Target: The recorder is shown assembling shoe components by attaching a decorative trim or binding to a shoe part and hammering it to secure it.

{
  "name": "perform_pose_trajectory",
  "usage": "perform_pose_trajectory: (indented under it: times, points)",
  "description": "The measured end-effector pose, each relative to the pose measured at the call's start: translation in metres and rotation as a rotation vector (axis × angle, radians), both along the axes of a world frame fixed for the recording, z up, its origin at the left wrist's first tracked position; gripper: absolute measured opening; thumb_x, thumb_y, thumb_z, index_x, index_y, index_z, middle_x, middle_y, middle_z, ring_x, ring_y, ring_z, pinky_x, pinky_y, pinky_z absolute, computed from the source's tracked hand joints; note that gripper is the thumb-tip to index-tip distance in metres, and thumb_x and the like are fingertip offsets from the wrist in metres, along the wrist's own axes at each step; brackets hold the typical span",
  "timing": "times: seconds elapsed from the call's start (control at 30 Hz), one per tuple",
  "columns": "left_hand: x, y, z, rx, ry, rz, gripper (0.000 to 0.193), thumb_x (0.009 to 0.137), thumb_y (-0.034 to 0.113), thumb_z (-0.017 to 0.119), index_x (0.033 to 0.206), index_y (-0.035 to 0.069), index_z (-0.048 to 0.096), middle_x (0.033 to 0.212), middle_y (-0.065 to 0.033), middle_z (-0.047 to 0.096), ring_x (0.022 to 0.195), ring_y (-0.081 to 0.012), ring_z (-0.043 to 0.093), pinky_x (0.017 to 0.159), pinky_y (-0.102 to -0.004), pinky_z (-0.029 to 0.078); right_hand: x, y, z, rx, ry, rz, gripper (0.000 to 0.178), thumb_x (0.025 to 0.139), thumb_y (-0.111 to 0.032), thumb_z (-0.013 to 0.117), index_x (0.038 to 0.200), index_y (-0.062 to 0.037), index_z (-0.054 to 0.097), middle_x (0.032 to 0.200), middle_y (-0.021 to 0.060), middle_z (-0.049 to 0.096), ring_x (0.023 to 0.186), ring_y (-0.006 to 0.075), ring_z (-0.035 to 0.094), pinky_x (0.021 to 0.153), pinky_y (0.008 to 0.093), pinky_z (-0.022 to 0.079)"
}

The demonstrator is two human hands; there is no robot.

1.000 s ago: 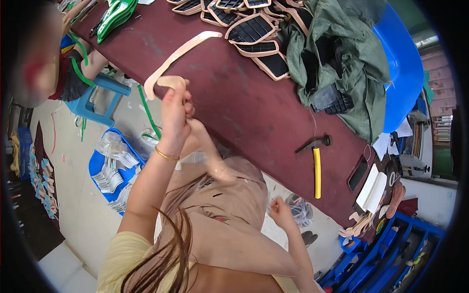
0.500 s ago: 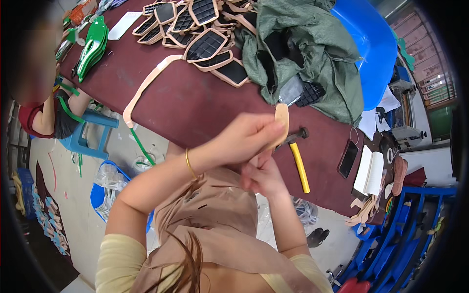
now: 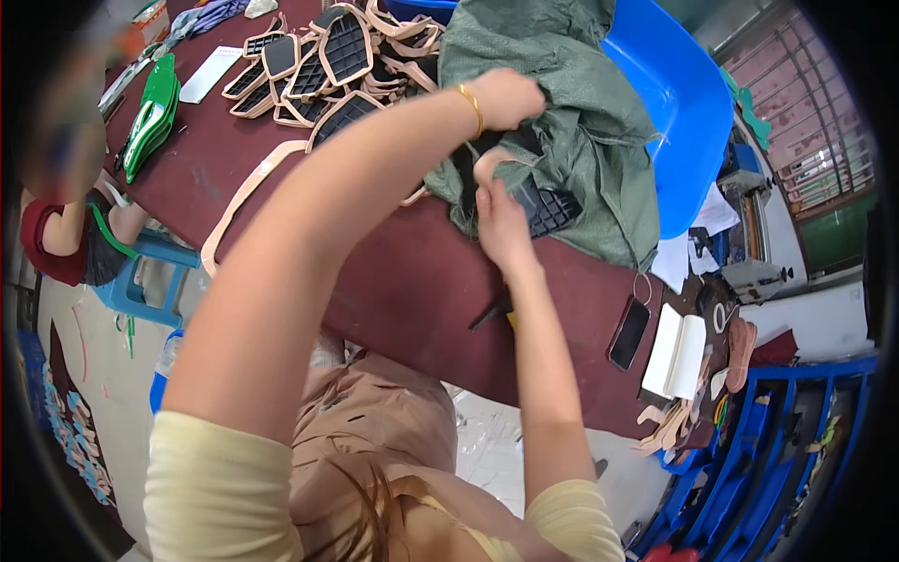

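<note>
Beige-edged black gridded pads look finished, but one curved beige strip, seemingly unattached, is pinched in the right hand at the green woven sack; what the left hand grips, I cannot tell.

We are finding free room at the near edge of the tabletop, left of the hammer; the green sack and black pads are blocking the far side.

Pale strip partly hid. by R hand, hammer mostly behind R arm, co-worker's head blurred
</note>
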State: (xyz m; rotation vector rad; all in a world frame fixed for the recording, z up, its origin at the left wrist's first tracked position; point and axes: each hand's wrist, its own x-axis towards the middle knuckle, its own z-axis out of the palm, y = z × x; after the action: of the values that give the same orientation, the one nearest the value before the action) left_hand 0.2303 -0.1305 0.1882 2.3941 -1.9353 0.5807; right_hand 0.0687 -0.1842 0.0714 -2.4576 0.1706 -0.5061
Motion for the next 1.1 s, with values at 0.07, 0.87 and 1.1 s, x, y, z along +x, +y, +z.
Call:
perform_pose_trajectory:
  times: [0.07,0.87,1.1]
  points:
    - [0.013,0.009,0.028,0.016,0.246,-0.061,0.029,0.071,0.027,0.071,0.094,0.012,0.065,0.083,-0.0126,0.065,0.083,-0.0304,0.063,0.074,-0.0401,0.049,0.011,-0.003,-0.012,-0.178,-0.112,-0.037,0.02,0.093,-0.015,0.043,0.099,0.0021,0.053,0.086,0.0259,0.06,0.079,0.0434,0.057,0.074,0.0483,0.044]
    - [-0.149,0.256,-0.125,-0.139,0.244,0.516,0.057,0.077,0.044,0.064,0.126,0.019,0.052,0.141,-0.0073,0.036,0.136,-0.031,0.022,0.104,-0.0611,0.017,-0.101,-0.018,0.11,1.066,-0.581,0.196,0.023,0.095,-0.019,0.05,0.115,-0.0068,0.049,0.082,0.0053,0.049,0.063,0.0107,0.045,0.042,0.0219,0.038]
    - [-0.2,0.26,-0.141,-0.571,0.986,0.653,0.056,0.077,0.045,0.068,0.104,-0.001,0.05,0.107,-0.0174,0.051,0.109,-0.0296,0.048,0.097,-0.0426,0.036,-0.087,0.127,0.13,1.751,-0.236,1.033,0.031,0.082,-0.009,0.063,0.108,-0.0065,0.046,0.085,0.0082,0.047,0.066,0.0155,0.047,0.056,0.0291,0.045]
